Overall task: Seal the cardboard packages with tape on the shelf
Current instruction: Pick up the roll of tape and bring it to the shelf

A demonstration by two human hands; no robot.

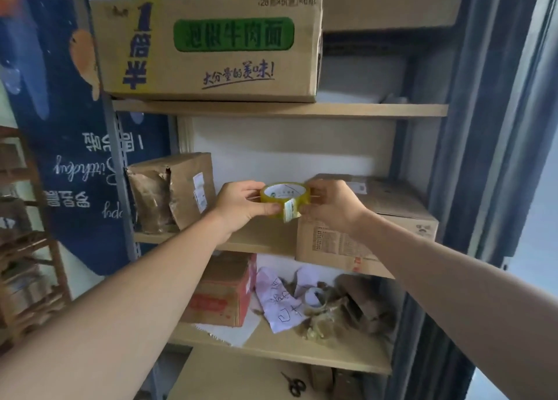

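In front of the middle shelf (169, 237), both arms extend forward and upward, and the hands meet on one tape roll (284, 196). The left hand (241, 204) grips the roll's left side, thumb below, fingers curled over the rim. The right hand (330, 205) pinches the loose tape end at the roll's front. The roll is held in the air between a taped package (172, 188) on the left and a cardboard box (371, 227) on the right.
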